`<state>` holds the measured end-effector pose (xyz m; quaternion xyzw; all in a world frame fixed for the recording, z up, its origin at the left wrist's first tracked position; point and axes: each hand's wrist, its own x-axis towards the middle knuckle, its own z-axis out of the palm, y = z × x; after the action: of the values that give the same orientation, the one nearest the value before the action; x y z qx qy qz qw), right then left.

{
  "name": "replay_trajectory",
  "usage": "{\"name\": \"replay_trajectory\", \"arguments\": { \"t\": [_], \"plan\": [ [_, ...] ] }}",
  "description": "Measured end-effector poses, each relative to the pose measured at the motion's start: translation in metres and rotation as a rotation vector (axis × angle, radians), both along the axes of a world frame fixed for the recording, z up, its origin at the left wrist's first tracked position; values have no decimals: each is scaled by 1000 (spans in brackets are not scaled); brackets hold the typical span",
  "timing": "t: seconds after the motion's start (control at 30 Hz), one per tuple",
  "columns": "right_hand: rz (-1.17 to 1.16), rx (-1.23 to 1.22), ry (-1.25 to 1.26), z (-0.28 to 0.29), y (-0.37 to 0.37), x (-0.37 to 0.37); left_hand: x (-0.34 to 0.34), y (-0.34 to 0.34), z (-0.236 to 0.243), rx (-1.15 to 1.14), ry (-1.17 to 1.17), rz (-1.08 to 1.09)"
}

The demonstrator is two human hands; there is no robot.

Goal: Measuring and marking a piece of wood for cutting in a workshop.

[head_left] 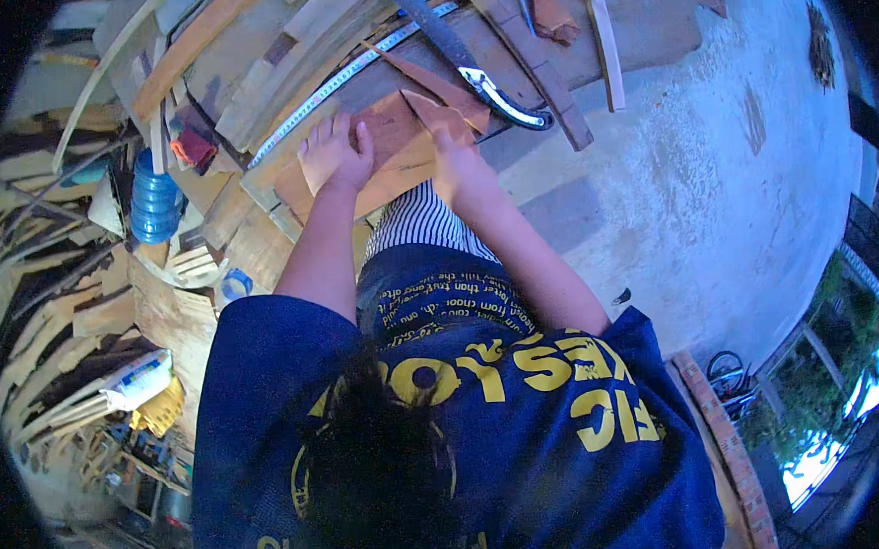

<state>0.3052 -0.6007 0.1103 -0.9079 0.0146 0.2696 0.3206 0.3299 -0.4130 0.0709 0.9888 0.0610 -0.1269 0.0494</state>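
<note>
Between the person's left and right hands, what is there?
The head view shows a stretch of brown wooden board between the left hand and right hand.

Handsaw (456,55) ahead, open floor (694,201) rightward

Reddish-brown is seen on the flat wooden board (393,150) – navy with yellow lettering on the short-sleeved cloth shirt (540,478).

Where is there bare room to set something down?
Free: pale grey concrete floor rightward of the right hand, out to the dark bristly bundle; brown board between the narrow pale wooden strip and that floor. Crowded: ahead, the saw with black-and-white handle and white measuring tape; beyond the left hand, wooden planks and a blue ribbed plastic jug.
</note>
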Motion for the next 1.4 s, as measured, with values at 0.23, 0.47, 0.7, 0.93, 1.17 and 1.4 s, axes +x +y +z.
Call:
{"name": "replay_trajectory", "arguments": {
  "t": [0.23,0.47,0.7,0.93,1.17,1.4],
  "plan": [
    [92,-141,329,81,-71,-59,-1,-2,0,56,14,-11],
    [-416,-115,166,105,-135,-123,-5,3,-5,32,-22,-5],
    [-558,31,53,77,-123,-147,-7,1,-5,-1,-74,-40],
    [-297,-12,26,66,-126,-142,-8,4,-7,-15,-152,-67],
    [-443,-100,30,66,-157,-143,-8,-5,50,-77,25,56],
    [-428,327,-32,79,-141,-116,13,23,40,-460,190,327]
  ]
}}
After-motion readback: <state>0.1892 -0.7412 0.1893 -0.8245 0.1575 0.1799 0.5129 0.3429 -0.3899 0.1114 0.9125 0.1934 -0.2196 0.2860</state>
